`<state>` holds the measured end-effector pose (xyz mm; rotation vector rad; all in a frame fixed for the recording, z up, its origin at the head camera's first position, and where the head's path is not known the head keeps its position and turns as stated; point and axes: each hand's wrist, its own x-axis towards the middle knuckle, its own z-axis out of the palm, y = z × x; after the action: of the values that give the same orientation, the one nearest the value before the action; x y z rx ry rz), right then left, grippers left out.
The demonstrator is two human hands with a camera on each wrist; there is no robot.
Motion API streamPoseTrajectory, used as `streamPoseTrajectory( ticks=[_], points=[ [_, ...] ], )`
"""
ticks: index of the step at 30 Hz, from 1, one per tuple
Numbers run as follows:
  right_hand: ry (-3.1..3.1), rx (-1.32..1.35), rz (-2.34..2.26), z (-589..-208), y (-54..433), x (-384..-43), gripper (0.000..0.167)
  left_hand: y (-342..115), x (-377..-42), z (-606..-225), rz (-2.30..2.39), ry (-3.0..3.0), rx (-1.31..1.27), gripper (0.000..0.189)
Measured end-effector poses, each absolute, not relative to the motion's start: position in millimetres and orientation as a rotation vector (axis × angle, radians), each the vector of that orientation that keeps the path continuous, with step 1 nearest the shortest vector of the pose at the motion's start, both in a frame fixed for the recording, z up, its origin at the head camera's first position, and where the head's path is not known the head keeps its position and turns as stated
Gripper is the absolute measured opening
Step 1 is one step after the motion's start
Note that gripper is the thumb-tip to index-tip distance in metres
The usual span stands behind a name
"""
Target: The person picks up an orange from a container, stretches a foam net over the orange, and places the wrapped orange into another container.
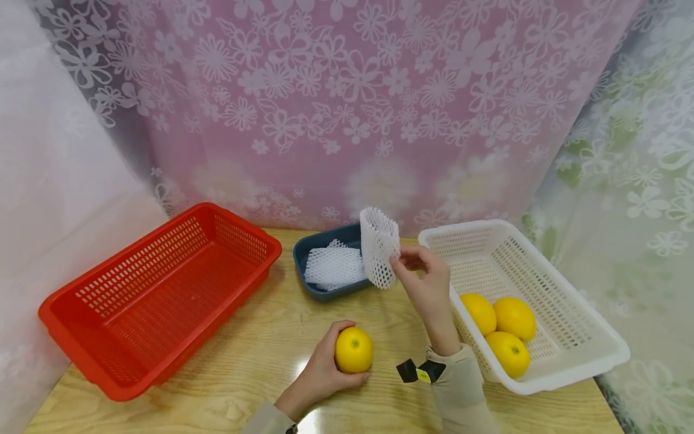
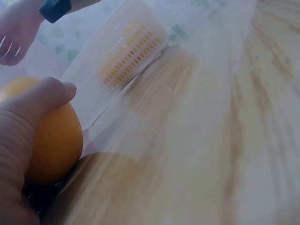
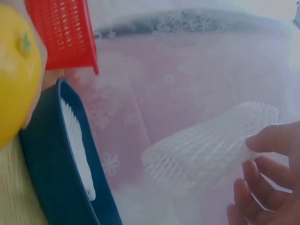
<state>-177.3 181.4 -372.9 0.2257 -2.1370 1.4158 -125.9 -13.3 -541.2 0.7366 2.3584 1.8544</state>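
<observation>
My left hand grips a yellow orange-like fruit just above the table, thumb and fingers curled round its side. In the left wrist view the thumb lies across the fruit. My right hand pinches a white foam net sleeve between thumb and forefinger. That sleeve hangs over the right end of a dark blue tray. More white foam nets lie in the tray. The right wrist view shows the pinched sleeve flattened, held by its edge.
On the left stands a red plastic basket with nothing in it. A white basket at the right holds three yellow fruits. The wooden table ends at a pink floral curtain behind.
</observation>
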Motion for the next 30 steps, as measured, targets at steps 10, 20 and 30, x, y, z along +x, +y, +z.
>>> streamPoseTrajectory(
  ticks=[10, 20, 30],
  points=[
    [-2.177, 0.338, 1.634, -380, 189, -155, 0.017, -14, -126, -543, 1.867, 2.326, 0.711, 0.091],
    [-2.226, 0.533, 1.766, -374, 194, -144, 0.02, -13, -123, -531, 1.902, 2.312, 0.758, 0.084],
    [-2.248, 0.674, 1.702, -373, 193, -141, 0.022, -12, -127, -543, 1.927, 2.327, 0.848, 0.082]
  ],
)
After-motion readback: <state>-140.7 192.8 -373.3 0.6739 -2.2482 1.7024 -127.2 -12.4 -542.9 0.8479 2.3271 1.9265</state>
